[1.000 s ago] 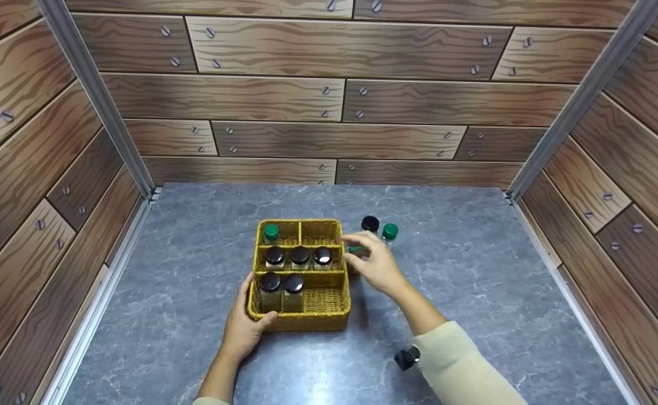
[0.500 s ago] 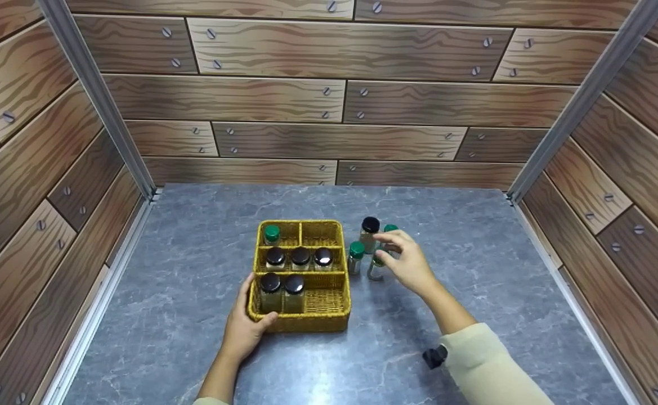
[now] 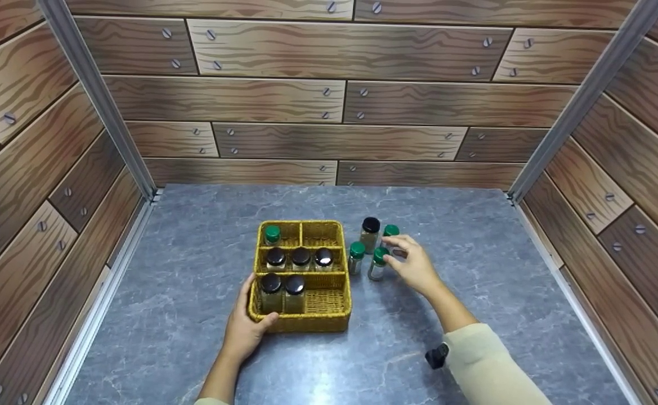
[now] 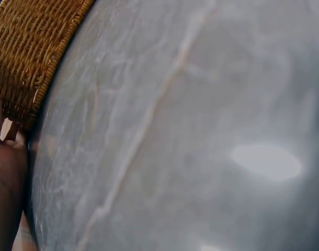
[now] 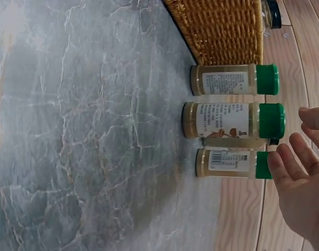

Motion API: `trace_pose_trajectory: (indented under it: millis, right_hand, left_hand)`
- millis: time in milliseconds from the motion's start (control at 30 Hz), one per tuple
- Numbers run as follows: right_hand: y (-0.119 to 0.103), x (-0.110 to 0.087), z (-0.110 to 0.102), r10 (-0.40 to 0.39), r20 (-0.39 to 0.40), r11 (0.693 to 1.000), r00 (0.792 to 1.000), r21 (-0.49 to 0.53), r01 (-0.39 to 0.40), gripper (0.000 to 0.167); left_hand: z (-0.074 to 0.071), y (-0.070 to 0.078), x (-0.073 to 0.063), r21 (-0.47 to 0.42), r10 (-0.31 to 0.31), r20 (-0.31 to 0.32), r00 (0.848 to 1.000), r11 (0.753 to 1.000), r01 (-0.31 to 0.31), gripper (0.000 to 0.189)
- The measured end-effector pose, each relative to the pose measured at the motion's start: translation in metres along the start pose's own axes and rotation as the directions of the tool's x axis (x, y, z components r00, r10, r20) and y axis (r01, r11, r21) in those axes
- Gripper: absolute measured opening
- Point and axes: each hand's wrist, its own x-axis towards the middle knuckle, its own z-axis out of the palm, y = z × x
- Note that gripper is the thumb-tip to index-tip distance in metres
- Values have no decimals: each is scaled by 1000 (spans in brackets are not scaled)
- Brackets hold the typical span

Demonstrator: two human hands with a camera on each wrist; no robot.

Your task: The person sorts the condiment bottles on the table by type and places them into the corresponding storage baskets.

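My left hand point(image 3: 244, 334) grips the near left corner of a wicker basket point(image 3: 309, 322), with its thumb at the front rim; the left wrist view catches only the basket's woven side point(image 4: 34, 52) and part of the hand. My right hand point(image 3: 416, 264) hovers beside a group of spice jars, thumb and fingers apart and holding nothing. Nearest to it is a green-capped spice jar point(image 3: 377, 264); I cannot tell whether a fingertip touches a cap. Another green-capped jar point(image 3: 356, 259) stands against the basket's right side. A third green-capped jar point(image 3: 390, 230) is partly hidden behind the fingers.
A taller black-capped jar point(image 3: 370, 236) stands behind the green-capped ones. Inside the divided basket are several black-capped jars point(image 3: 300, 259) and one green-capped jar point(image 3: 272, 235). Wood-patterned walls point(image 3: 340, 101) enclose the grey marbled table point(image 3: 193, 253).
My right hand has moved from the basket's right edge rightward to the loose jars, uncovering the green-capped jar beside the basket. My left hand and the basket have stayed in place.
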Motion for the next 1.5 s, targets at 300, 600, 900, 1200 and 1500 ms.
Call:
trace_pose_trajectory:
  millis: [300,600,900,1200,1500]
  right_hand:
    - [11,4,0,54,115,994,992,87,-64,54]
    - [15,5,1,129,186,981,974,121,-153,50]
    - [16,9,5,187,185,952,965,209,-224,45]
    - [13,12,10,213,136,947,968,217,-239,34]
    - [17,11,10,178,141,958,974,200,-204,34]
  left_hand:
    - [0,2,-2,8,-3,2,1000,1000,3,109]
    - [0,2,-1,-5,0,10,1000,1000,0,108]
    - [-1,2,-2,2,-3,14,1000,1000,3,109]
    - [-1,0,0,10,-4,6,1000,1000,4,109]
    - [-1,1,-2,32,-13,9,1000,999,13,108]
